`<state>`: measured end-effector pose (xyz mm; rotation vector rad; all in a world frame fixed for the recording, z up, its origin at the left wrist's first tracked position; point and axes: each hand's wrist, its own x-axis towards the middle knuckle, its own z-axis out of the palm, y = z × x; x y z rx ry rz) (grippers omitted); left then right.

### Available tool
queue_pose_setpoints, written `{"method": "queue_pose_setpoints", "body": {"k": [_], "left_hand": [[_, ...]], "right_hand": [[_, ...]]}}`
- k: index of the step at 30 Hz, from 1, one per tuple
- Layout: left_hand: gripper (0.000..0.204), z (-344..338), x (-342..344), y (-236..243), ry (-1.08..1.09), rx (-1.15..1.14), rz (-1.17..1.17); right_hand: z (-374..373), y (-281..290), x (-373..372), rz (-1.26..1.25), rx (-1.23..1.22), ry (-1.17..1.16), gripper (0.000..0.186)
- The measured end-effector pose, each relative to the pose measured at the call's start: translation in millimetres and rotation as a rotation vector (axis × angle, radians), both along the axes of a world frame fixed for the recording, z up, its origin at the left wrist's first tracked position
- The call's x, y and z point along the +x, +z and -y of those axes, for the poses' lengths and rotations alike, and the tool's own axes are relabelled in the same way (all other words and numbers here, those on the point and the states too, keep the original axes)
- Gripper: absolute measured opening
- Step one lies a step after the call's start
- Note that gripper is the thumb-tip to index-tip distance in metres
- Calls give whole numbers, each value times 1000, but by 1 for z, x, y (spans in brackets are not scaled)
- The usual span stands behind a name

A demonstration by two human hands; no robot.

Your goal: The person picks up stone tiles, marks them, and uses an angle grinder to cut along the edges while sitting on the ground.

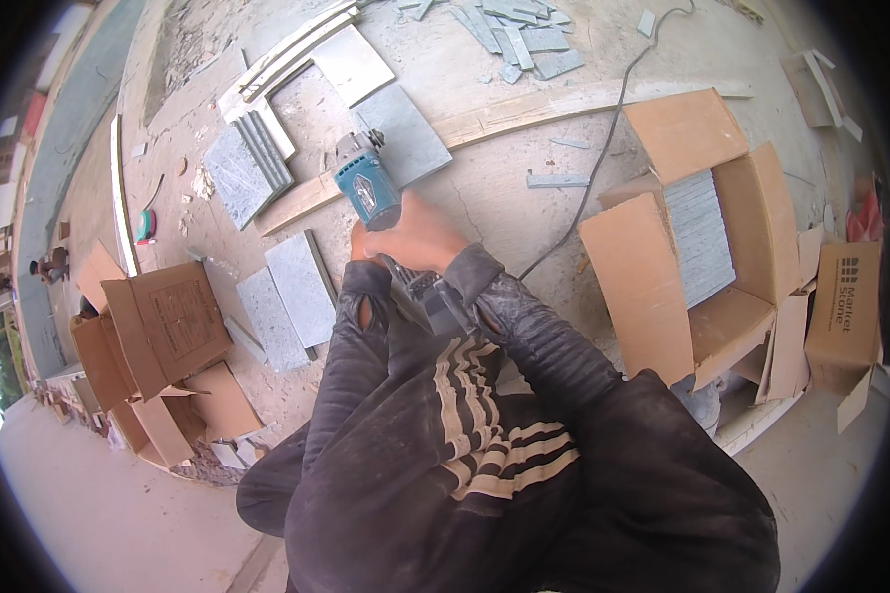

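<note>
My right hand [415, 234] wraps over a teal angle grinder [366, 183], its metal head pointing away from me. My left hand [364, 247] is closed around the tool's rear, partly hidden by my right hand. The grinder's head sits over the near-left part of a grey stone tile [405, 128], beside a wooden board [290, 208]; whether it touches either, I cannot tell. A stack of grey tiles [252, 163] lies to the left. Two more slabs [297, 292] lie beside my left forearm. My legs are folded beneath my arms.
Open cardboard boxes stand left [168, 321] and right [643, 277], the right one holding grey stone [697, 227]. A black cord [601, 158] crosses the floor. Broken offcuts [524, 44] lie ahead. A green tape-like object [144, 225] lies left. Another person [47, 267] is in the left distance.
</note>
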<state>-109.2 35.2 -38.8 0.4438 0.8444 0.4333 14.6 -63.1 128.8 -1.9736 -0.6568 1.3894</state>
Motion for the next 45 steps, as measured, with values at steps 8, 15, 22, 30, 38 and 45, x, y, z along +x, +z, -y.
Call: {"method": "queue_pose_setpoints", "body": {"k": [8,15,22,30,38,45], "left_hand": [[25,1,0,-2,6,-18,-11],[24,5,8,0,46,-29,-49],[27,0,9,3,-26,32,-83],[23,5,18,2,2,55,-139],[21,6,5,-27,-298,796,-210],[26,7,9,0,-65,317,-87]], "right_hand": [[-3,-10,-3,36,4,-2,82],[-22,-19,6,33,45,-19,84],[-51,-25,26,49,6,61,77],[-50,-27,45,96,-20,185,68],[4,-18,43,14,5,182,72],[-4,-12,28,22,-4,43,74]]}}
